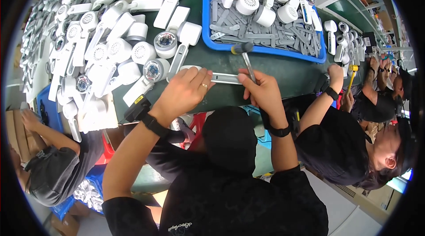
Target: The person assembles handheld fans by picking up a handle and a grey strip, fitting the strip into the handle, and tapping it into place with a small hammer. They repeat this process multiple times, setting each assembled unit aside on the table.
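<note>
My left hand (188, 89) is closed around a white handheld fan (228, 79), held level above the green bench with its handle pointing right. The fan's round head is mostly hidden under my left fingers. In my right hand (263, 92) is a small hammer (249, 63), gripped by its metal shaft, the dark and yellowish head tilted up and away from me. The thumb and fingers of that hand are also close against the right end of the fan's handle; whether they pinch it I cannot tell.
Many white fans (119, 50) lie heaped on the left. Ahead, a blue tray (206, 36) holds grey strips (283, 34) with several fans on top. Co-workers sit on both sides; the right one holds a yellow hammer (353, 74). The green bench (221, 61) runs between.
</note>
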